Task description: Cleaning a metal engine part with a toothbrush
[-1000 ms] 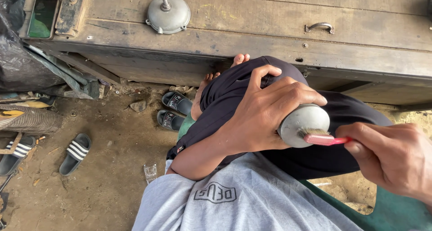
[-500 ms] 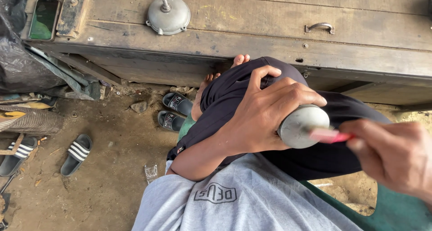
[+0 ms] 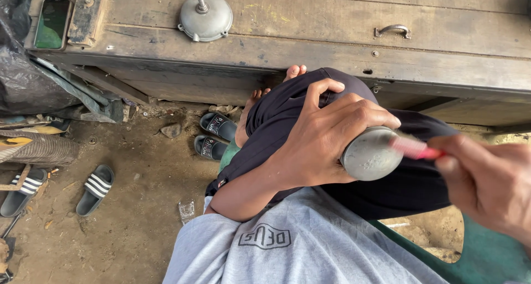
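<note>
At centre, over the dark-trousered knee, the left hand (image 3: 326, 140) clasped a round grey metal part (image 3: 371, 154) (likely heavy, rigid, best gripped by its rim) while the right hand (image 3: 489, 187), at three o'clock, pinched a red brush (image 3: 416, 148).

Beyond the hands, a worn dark wooden workbench (image 3: 310, 35) carries a round grey metal cover with a stem (image 3: 206, 17), a phone with a green screen (image 3: 51, 22) far to their left, and a small metal handle (image 3: 392, 30) above them.

Below, to the left of the hands, the bare dirt floor (image 3: 133, 217) holds black slip-on sandals (image 3: 213, 137) and black sandals with white stripes (image 3: 95, 189).
</note>
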